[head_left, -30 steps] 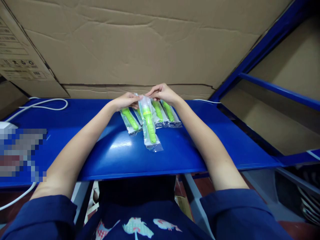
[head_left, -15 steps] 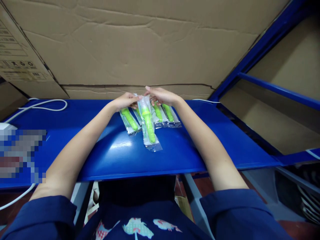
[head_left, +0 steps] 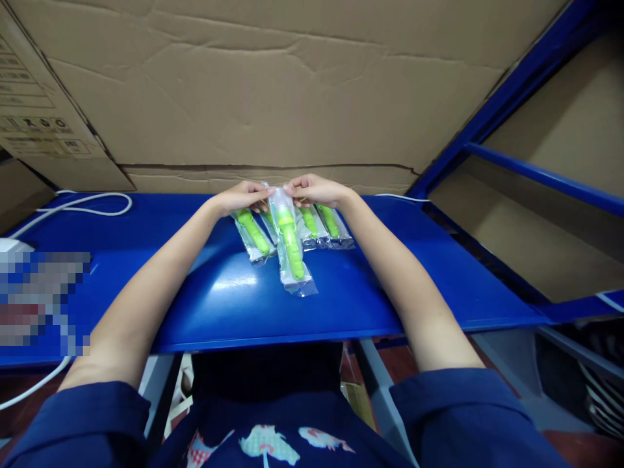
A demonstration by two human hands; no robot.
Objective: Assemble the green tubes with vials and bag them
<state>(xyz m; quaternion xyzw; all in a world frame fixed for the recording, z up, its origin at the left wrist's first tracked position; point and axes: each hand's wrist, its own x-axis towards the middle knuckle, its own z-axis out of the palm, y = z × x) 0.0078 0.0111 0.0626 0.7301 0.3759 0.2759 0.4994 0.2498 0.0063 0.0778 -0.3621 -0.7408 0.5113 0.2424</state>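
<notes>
A clear plastic bag (head_left: 292, 250) with a long bright-green item inside lies over the others in the middle, its lower end toward me. My left hand (head_left: 245, 197) pinches the bag's top left corner between thumb and fingers. At the top right corner, my right hand (head_left: 311, 190) also grips it, thumb pressed to the fingers. Beneath and beside it are more bagged green items, one at the left (head_left: 254, 234) and others at the right (head_left: 331, 224), partly covered by my hands. What kind of item the bags hold, I cannot make out.
The blue tabletop (head_left: 205, 299) runs up to a cardboard wall (head_left: 292, 104) at the back. A white cable (head_left: 104, 213) loops at the left, near a blurred-out patch. A blue metal frame (head_left: 541, 172) rises at the right.
My right hand has lowered its raised thumb and closed on the top right corner of the bag. The left hand and the bags have hardly moved.
</notes>
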